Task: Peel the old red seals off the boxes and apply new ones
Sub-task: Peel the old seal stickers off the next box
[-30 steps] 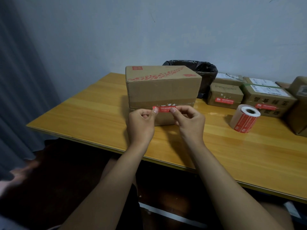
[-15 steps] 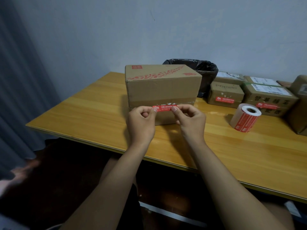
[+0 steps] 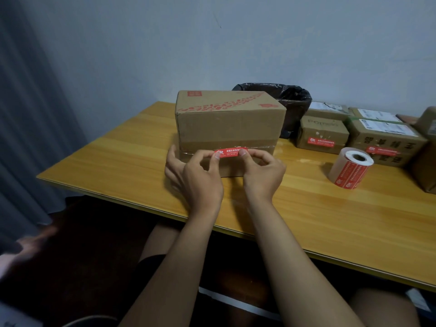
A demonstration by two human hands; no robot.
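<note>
Wooden table (image 3: 306, 208), both hands' fingers (image 3: 217, 155) pinching red seal (image 3: 230, 152) against box (image 3: 226, 128), seal roll (image 3: 350, 167) nearby.

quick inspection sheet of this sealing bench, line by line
surface: glossy yellow wooden table, against the wall.
job's things: large brown cardboard box in front; red rectangular seal sticker across its front seam; roll of red seal labels lying at right; smaller brown sealed boxes behind it.
clutter: black bag-lined bin behind the large box.
grippers: left hand and right hand each pinch one end of the sticker.
cables: nothing seen.
surroundings: pale blue-grey wall, grey curtain at left.
</note>
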